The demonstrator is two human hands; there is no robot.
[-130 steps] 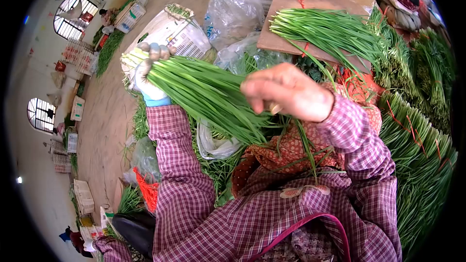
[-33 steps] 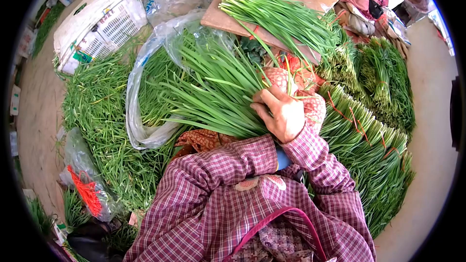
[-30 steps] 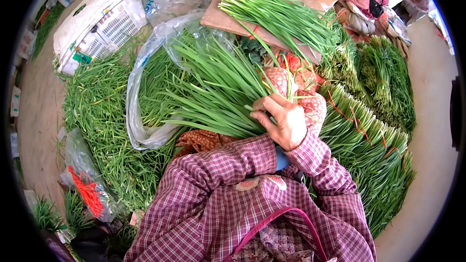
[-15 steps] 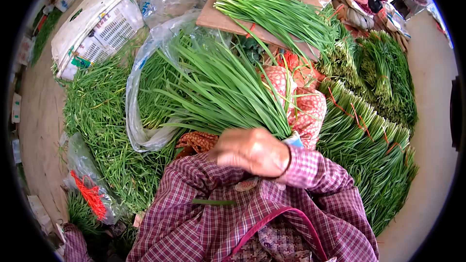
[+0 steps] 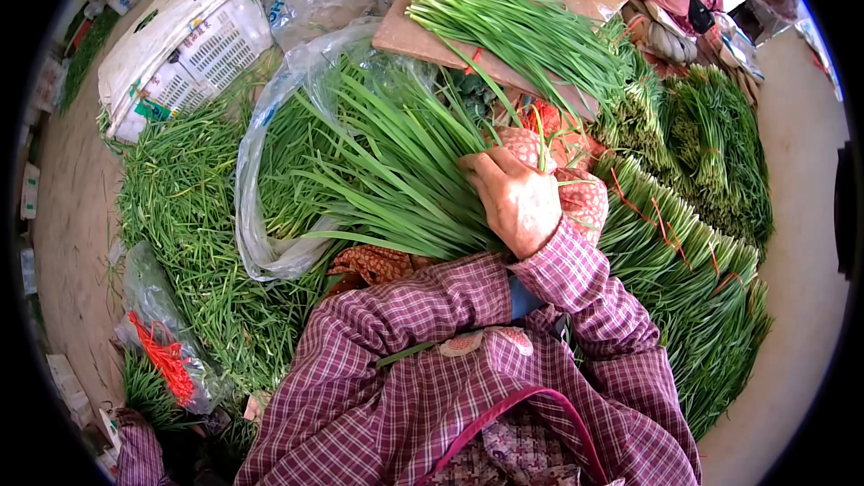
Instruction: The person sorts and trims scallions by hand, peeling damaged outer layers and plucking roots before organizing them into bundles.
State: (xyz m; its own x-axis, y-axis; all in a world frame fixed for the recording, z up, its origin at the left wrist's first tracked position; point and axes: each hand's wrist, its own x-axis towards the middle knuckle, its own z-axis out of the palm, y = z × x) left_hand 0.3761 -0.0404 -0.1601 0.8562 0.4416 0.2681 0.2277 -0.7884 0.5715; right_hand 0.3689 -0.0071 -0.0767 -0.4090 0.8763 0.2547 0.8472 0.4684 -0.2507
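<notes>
A loose bunch of garlic chives (image 5: 396, 162) lies across my lap, its leaf tips fanning out to the left. My right hand (image 5: 517, 202) is over the bunch's right side, with fingers curled and pressed onto some of the leaves. The left sleeve (image 5: 423, 292) reaches in under the right forearm; my left hand itself is hidden below it. One loose leaf (image 5: 405, 354) rests on my plaid jacket. Just beyond my right hand is red-and-white patterned cloth (image 5: 585, 202).
A tied-looking chive bundle (image 5: 513, 27) lies on a brown board (image 5: 405, 31) ahead. Stacked chive bundles (image 5: 675, 279) line the right. Loose greens (image 5: 198, 243), a clear plastic bag (image 5: 252, 207), red ties (image 5: 164, 364) and a white crate (image 5: 220, 45) are on the left.
My right hand has moved from in front of my chest up and right onto the chives. The left sleeve has shifted right beneath it. The loose leaf on the jacket has tilted.
</notes>
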